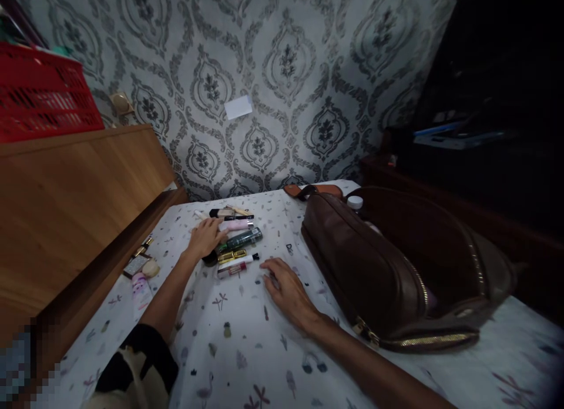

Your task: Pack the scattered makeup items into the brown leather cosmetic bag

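Observation:
My left hand (206,238) reaches over the left end of a row of cosmetics, fingers spread, touching or just beside a pink tube (238,224). Below that tube lie a dark green tube (244,238), a gold lipstick case (232,255), a white tube with a black cap (242,261) and a clear and red lip gloss tube (231,270). A round black item (210,258) is partly under the hand. Above are a foundation bottle with a black cap (221,212) and a thin black pencil (239,217). My right hand (286,288) rests on the sheet, loosely spread, holding nothing.
An unzipped brown leather bag (352,262) stands at right, a white bottle cap (355,203) showing inside. Left lie a compact (137,265), a cream round item (150,268) and a lilac tube (141,288). A wooden cabinet (83,191) carries a red basket (44,94).

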